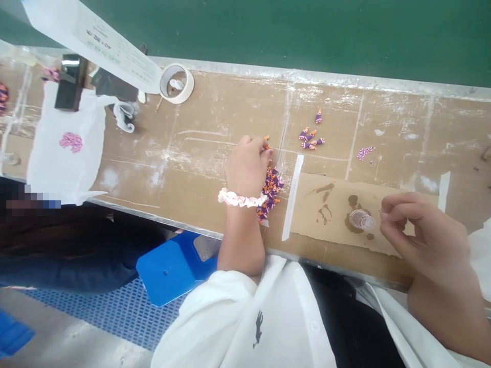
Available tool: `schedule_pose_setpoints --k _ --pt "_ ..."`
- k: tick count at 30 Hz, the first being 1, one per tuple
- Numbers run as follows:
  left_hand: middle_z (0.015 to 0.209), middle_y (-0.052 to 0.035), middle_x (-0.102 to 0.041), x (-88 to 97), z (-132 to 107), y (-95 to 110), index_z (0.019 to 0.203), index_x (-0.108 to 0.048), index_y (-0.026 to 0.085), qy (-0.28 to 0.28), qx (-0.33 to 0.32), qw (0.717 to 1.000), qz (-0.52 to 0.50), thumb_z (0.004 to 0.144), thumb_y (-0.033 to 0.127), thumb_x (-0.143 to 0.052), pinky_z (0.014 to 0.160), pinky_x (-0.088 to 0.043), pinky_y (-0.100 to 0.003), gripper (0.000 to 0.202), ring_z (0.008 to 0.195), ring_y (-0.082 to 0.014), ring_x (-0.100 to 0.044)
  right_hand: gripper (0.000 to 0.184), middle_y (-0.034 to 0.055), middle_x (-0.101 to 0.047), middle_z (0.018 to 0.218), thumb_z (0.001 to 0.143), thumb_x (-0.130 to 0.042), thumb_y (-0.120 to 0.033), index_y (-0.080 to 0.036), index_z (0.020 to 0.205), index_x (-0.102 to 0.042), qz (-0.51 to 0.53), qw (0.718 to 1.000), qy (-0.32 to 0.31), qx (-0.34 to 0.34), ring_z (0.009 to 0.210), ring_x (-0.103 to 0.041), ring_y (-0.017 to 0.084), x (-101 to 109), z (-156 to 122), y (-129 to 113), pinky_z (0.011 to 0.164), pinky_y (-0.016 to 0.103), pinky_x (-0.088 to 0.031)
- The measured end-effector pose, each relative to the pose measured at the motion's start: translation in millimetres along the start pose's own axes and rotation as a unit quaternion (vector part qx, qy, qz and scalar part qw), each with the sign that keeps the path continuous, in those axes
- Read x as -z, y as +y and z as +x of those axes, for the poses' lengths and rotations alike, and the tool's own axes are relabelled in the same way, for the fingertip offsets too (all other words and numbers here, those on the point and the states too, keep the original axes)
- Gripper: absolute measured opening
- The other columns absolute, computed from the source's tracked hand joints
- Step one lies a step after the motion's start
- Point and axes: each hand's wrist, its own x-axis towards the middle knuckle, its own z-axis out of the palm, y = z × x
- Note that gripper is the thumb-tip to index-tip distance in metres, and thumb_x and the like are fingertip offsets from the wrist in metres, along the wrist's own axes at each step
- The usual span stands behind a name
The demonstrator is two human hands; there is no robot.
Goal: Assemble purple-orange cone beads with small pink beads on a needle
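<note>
My left hand (248, 163), with a white frilly band at the wrist, is closed, its fingertips pinching a small purple-and-orange figurine (266, 139). Just below those fingers lies a pile of similar figurines (272, 188), partly hidden by the hand and wrist. My right hand (425, 232) is closed in a pinch beside a small clear cup (360, 220); what sits at its fingertips is too small to name. Wet spots surround the cup on a cardboard sheet (307, 204). Farther back are several separate figurines (312, 138) and a cluster of tiny pink-purple pieces (365, 152).
A tape roll (187, 92) stands at the back left beside a hanging printed sheet (103, 48). Pink pieces (71, 142) lie on a white cloth (49, 168), near a dark box (69, 84). Below the table edge is a blue bin (164, 271); another person (69, 245) sits left.
</note>
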Motion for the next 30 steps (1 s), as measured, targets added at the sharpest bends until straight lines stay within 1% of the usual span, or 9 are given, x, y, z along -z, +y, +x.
schedule_pose_setpoints --k 2,4,6,9,11,12,17,23,30 --pt "0.080 -0.0028 -0.060 -3.4 -2.9 5.5 0.079 -0.060 0.019 0.049 -0.020 0.990 -0.133 0.086 0.023 -0.061 0.067 -0.042 -0.028 0.008 0.071 -0.0150 -0.056 0.026 -0.0012 -0.060 0.079 0.082 -0.059 0.000 -0.024 0.081 -0.047 0.026 1.000 0.012 0.001 0.061 -0.055 0.009 -0.6 -0.5 0.8 0.049 0.021 -0.041" --pt "0.073 -0.0001 -0.058 -9.4 -12.1 17.7 0.081 -0.057 0.019 0.007 -0.038 0.950 -0.310 0.088 0.032 -0.062 0.059 -0.038 -0.024 0.015 0.061 -0.0104 -0.050 0.026 -0.0009 -0.059 0.079 0.081 -0.058 0.001 -0.023 0.082 -0.049 0.071 0.997 0.023 -0.001 0.064 -0.056 0.011 -2.1 -1.4 1.7 0.050 0.022 -0.041" --pt "0.068 0.0022 -0.055 -18.2 -27.4 34.2 0.081 -0.055 0.019 -0.132 -0.030 0.867 -0.480 0.087 0.041 -0.063 0.050 -0.032 -0.021 0.025 0.053 -0.0069 -0.043 0.026 -0.0003 -0.058 0.079 0.080 -0.058 0.002 -0.023 0.083 -0.050 0.123 0.992 0.039 -0.009 0.067 -0.056 0.012 -4.5 -2.0 1.5 0.051 0.024 -0.042" --pt "0.064 0.0048 -0.051 -33.2 -54.8 57.2 0.081 -0.051 0.018 -0.365 0.039 0.700 -0.613 0.082 0.048 -0.068 0.044 -0.023 -0.018 0.034 0.047 -0.0035 -0.033 0.029 -0.0003 -0.058 0.079 0.077 -0.060 0.003 -0.023 0.086 -0.051 0.186 0.979 0.077 -0.013 0.067 -0.056 0.013 -9.7 -1.7 -2.3 0.051 0.025 -0.043" --pt "0.063 0.0056 -0.050 -41.9 -69.5 66.1 0.082 -0.050 0.018 -0.449 0.072 0.624 -0.635 0.079 0.046 -0.072 0.044 -0.021 -0.016 0.036 0.047 -0.0028 -0.033 0.030 -0.0003 -0.058 0.080 0.077 -0.061 0.003 -0.023 0.088 -0.051 0.203 0.975 0.094 -0.013 0.066 -0.056 0.012 -14.0 -1.0 -6.4 0.051 0.024 -0.044" --pt "0.062 0.0058 -0.050 -45.4 -74.6 68.4 0.083 -0.051 0.018 -0.468 0.080 0.606 -0.638 0.079 0.045 -0.073 0.044 -0.022 -0.016 0.036 0.048 -0.0027 -0.033 0.030 -0.0004 -0.058 0.080 0.076 -0.061 0.003 -0.023 0.087 -0.052 0.202 0.974 0.099 -0.016 0.066 -0.056 0.012 -16.3 -0.8 -8.4 0.050 0.024 -0.044" --pt "0.061 0.0058 -0.050 -55.1 -82.1 69.9 0.086 -0.054 0.016 -0.450 0.082 0.614 -0.643 0.080 0.045 -0.073 0.046 -0.025 -0.016 0.035 0.050 -0.0030 -0.038 0.031 -0.0010 -0.059 0.080 0.075 -0.061 0.004 -0.023 0.087 -0.053 0.170 0.975 0.133 -0.050 0.066 -0.056 0.012 -25.0 -2.5 -13.9 0.049 0.023 -0.045" --pt "0.061 0.0054 -0.051 -56.4 -82.9 72.0 0.088 -0.057 0.016 -0.422 0.074 0.620 -0.658 0.078 0.048 -0.073 0.046 -0.026 -0.017 0.037 0.050 -0.0033 -0.039 0.026 -0.0010 -0.060 0.078 0.076 -0.060 0.000 -0.024 0.085 -0.053 0.161 0.977 0.119 -0.073 0.065 -0.057 0.013 -26.4 -4.6 -14.0 0.049 0.025 -0.046" --pt "0.056 0.0067 -0.056 -57.0 -77.0 70.2 0.081 -0.055 0.017 -0.371 0.088 0.653 -0.655 0.074 0.048 -0.077 0.041 -0.028 -0.016 0.039 0.043 -0.0022 -0.042 0.023 -0.0012 -0.061 0.078 0.077 -0.064 -0.005 -0.024 0.084 -0.053 0.138 0.963 0.193 -0.124 0.067 -0.058 0.015 -26.0 -5.2 -11.9 0.054 0.028 -0.046"
